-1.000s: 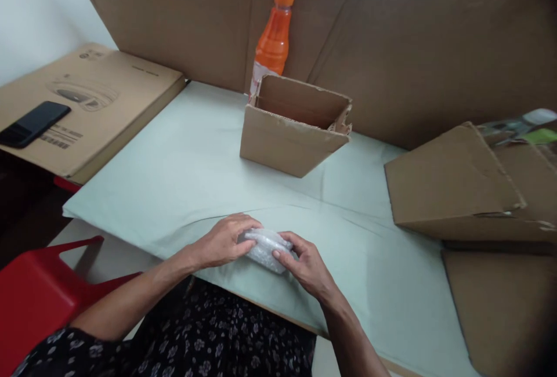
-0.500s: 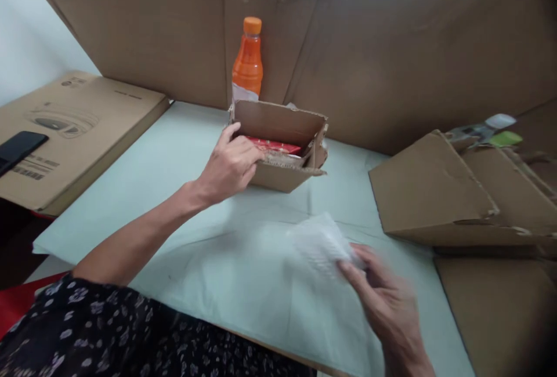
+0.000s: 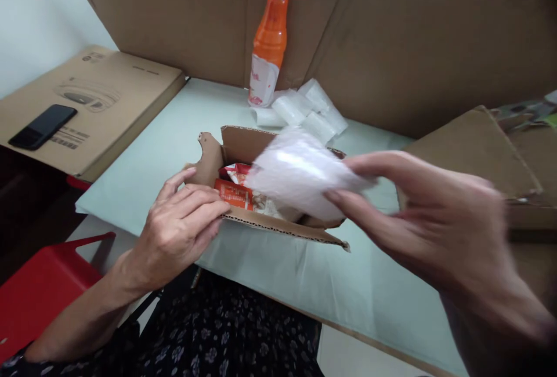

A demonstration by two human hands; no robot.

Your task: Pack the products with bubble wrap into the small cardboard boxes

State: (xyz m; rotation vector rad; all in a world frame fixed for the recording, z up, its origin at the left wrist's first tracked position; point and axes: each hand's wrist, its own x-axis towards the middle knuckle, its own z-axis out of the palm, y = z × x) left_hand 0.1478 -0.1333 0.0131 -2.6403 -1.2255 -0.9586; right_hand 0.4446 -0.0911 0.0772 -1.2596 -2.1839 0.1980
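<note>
An open cardboard box (image 3: 282, 223) stands near the middle of the table, its flaps up. Inside are red and orange packets (image 3: 235, 192) and some pale packing. My left hand (image 3: 185, 220) grips the box's near left rim, with its fingers bent over the edge. Above the box my right hand (image 3: 426, 226) pinches a folded piece of bubble wrap (image 3: 300, 171) between thumb and fingers. Motion smears this wrap a little, and it hides the box's right interior. Behind the box lie several clear plastic air pillows (image 3: 304, 110).
An orange drink bottle (image 3: 270, 40) stands against the cardboard wall (image 3: 391, 46) at the back. On the left, a phone (image 3: 42, 126) rests on a flat carton (image 3: 130, 93). More cardboard boxes (image 3: 470, 151) sit at right. A red stool (image 3: 47, 296) is lower left.
My left hand has gone from the bubble wrap to the box. My right hand has carried the wrap up over the box, which is now nearer me, exposing the air pillows behind.
</note>
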